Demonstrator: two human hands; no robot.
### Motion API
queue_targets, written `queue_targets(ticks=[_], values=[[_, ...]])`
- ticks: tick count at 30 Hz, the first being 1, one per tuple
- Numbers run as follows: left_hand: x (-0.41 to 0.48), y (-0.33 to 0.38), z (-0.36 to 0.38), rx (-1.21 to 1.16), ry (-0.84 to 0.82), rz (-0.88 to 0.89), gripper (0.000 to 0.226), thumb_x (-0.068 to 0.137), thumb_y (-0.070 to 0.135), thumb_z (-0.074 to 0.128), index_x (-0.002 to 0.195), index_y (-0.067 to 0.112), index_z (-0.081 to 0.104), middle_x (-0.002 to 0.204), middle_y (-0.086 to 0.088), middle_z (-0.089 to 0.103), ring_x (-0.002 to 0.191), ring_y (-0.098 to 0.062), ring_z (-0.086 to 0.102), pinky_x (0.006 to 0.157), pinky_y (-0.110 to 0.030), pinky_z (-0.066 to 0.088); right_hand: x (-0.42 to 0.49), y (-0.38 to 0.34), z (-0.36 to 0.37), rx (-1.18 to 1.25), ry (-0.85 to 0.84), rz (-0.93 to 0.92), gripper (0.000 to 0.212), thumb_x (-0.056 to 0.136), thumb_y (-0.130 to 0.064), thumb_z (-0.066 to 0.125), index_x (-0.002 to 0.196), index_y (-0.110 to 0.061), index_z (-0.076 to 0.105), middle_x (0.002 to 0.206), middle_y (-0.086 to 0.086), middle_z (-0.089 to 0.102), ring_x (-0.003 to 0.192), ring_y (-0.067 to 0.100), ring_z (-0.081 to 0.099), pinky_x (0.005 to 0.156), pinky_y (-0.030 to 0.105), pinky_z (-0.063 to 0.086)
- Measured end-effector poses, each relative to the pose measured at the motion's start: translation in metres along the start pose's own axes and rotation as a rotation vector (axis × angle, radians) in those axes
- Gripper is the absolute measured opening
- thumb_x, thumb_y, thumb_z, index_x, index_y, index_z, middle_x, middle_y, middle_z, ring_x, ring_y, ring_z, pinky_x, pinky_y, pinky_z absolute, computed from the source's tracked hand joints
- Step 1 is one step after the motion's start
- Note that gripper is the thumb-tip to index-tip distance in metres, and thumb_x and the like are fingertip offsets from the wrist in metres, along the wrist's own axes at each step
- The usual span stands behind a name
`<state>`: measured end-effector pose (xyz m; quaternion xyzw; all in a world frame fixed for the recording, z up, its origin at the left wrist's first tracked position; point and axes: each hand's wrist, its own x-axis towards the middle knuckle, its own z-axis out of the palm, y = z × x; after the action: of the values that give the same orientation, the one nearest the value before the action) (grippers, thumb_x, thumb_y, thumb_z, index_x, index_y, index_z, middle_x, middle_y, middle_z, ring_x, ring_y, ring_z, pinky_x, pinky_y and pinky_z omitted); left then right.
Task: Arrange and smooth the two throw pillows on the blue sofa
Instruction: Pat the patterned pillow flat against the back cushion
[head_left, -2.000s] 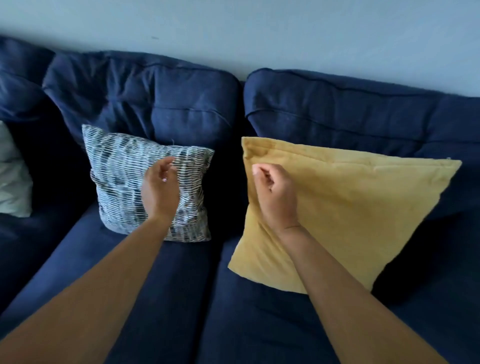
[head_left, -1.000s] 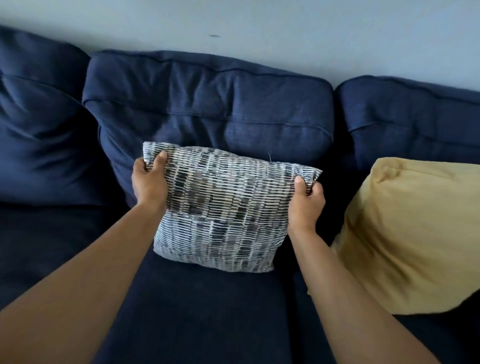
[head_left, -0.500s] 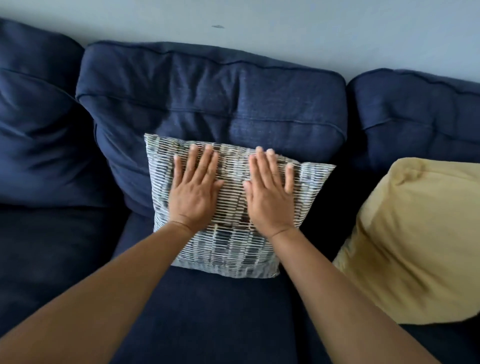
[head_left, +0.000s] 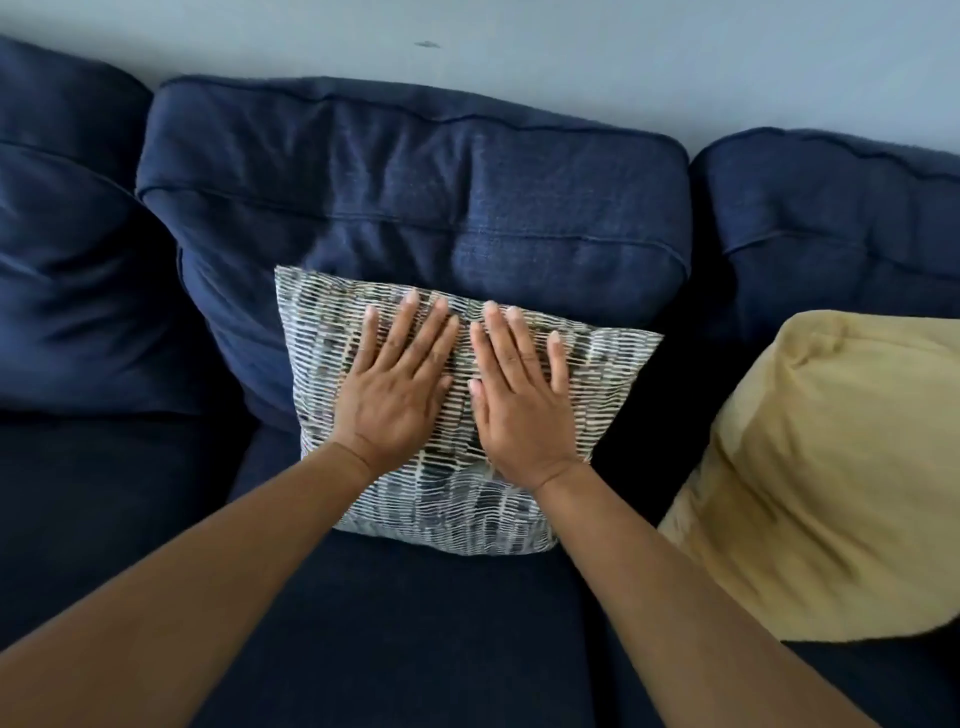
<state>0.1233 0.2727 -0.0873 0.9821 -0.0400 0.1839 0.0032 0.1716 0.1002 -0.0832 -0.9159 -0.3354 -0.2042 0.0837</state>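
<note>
Both forearms reach fwd over the dark navy fabric seat cushion (head_left: 395, 623), and the left hand (head_left: 395, 389) & right hand (head_left: 519, 400) lie palm-down, side by side, fingers spread flat w/ nothing gripped, on the grey-and-white woven patterned throw pillow (head_left: 447, 499). That pillow leans vs the navy back cushion (head_left: 415, 182), prob. pressed there to flatten its face and seat it upright. The mustard-yellow soft fabric throw pillow (head_left: 821, 467) slumps to the right, apart, untouched, likely next.
</note>
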Motion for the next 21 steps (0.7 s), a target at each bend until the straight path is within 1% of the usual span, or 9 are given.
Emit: queue_targets(ticks=[3,7,9,12,14,16,18,19,21], values=[[-0.004,-0.02,0.011,0.025,-0.13,-0.126,0.064,0.105,0.044,0.016,0.161,0.014,0.022,0.169,-0.003,0.02,0.157,-0.028,0.009,0.126,-0.053,-0.003,0.001,0.023,0.011,-0.07,-0.06,0.012,0.057,0.104,-0.037,0.036,0.156,-0.019,0.027,0.166,0.005,0.02,0.154,0.023,0.014,0.122,0.051,0.004],[-0.006,-0.05,0.014,0.036,-0.175,-0.221,0.063,0.105,0.045,0.019,0.162,0.016,0.02,0.17,-0.005,0.02,0.158,-0.027,0.007,0.125,-0.05,-0.009,0.0,0.067,0.012,-0.144,-0.118,0.043,0.055,0.106,-0.041,0.03,0.158,-0.023,0.022,0.167,0.004,0.016,0.154,0.022,0.012,0.121,0.05,0.002],[-0.007,-0.055,0.012,0.055,-0.178,-0.252,0.065,0.105,0.046,0.016,0.162,0.015,0.016,0.17,-0.005,0.016,0.158,-0.026,0.004,0.125,-0.052,-0.009,-0.003,0.077,0.009,-0.165,-0.132,0.051,0.056,0.106,-0.041,0.03,0.158,-0.021,0.021,0.167,0.004,0.015,0.154,0.022,0.011,0.121,0.05,0.002],[-0.004,-0.05,0.001,0.022,-0.131,-0.333,0.067,0.106,0.048,0.013,0.162,0.012,0.014,0.171,-0.009,0.01,0.158,-0.029,0.0,0.125,-0.051,-0.012,-0.005,0.077,-0.003,-0.139,-0.068,0.175,0.059,0.105,-0.042,0.025,0.158,-0.017,0.02,0.167,0.004,0.014,0.154,0.021,0.01,0.122,0.049,0.001],[0.001,-0.031,-0.007,-0.022,-0.046,-0.277,0.066,0.107,0.047,0.017,0.162,0.011,0.015,0.171,-0.01,0.007,0.157,-0.034,0.001,0.125,-0.052,-0.01,-0.006,0.067,-0.011,-0.093,0.002,0.188,0.06,0.105,-0.043,0.021,0.158,-0.015,0.017,0.168,0.004,0.012,0.155,0.021,0.008,0.123,0.048,-0.001],[0.006,-0.002,-0.008,-0.029,-0.012,-0.117,0.065,0.107,0.044,0.02,0.163,0.011,0.015,0.171,-0.009,0.008,0.157,-0.034,0.003,0.126,-0.054,-0.004,-0.01,0.049,-0.012,-0.051,0.003,0.077,0.061,0.106,-0.043,0.022,0.159,-0.014,0.015,0.168,0.004,0.01,0.155,0.02,0.006,0.123,0.049,-0.002],[0.008,0.024,-0.002,-0.022,-0.085,-0.019,0.065,0.107,0.045,0.019,0.163,0.013,0.011,0.171,-0.009,0.01,0.158,-0.031,0.003,0.126,-0.054,-0.001,-0.018,0.038,-0.008,-0.055,-0.064,-0.016,0.061,0.105,-0.041,0.027,0.158,-0.014,0.016,0.168,0.005,0.012,0.155,0.021,0.007,0.123,0.049,-0.002],[0.007,0.03,0.002,-0.011,-0.147,-0.024,0.065,0.106,0.046,0.016,0.162,0.013,0.007,0.171,-0.007,0.008,0.158,-0.029,-0.001,0.126,-0.053,-0.003,-0.022,0.04,-0.005,-0.064,-0.099,-0.018,0.061,0.105,-0.04,0.03,0.158,-0.015,0.017,0.167,0.005,0.013,0.155,0.021,0.007,0.123,0.049,-0.003],[0.005,0.025,0.011,0.031,-0.256,-0.093,0.065,0.106,0.05,0.005,0.161,0.017,-0.005,0.171,-0.003,-0.004,0.157,-0.025,-0.012,0.126,-0.051,-0.009,-0.025,0.054,-0.002,-0.079,-0.158,0.06,0.061,0.105,-0.04,0.033,0.159,-0.017,0.015,0.168,0.004,0.011,0.154,0.021,0.007,0.122,0.048,-0.005]])
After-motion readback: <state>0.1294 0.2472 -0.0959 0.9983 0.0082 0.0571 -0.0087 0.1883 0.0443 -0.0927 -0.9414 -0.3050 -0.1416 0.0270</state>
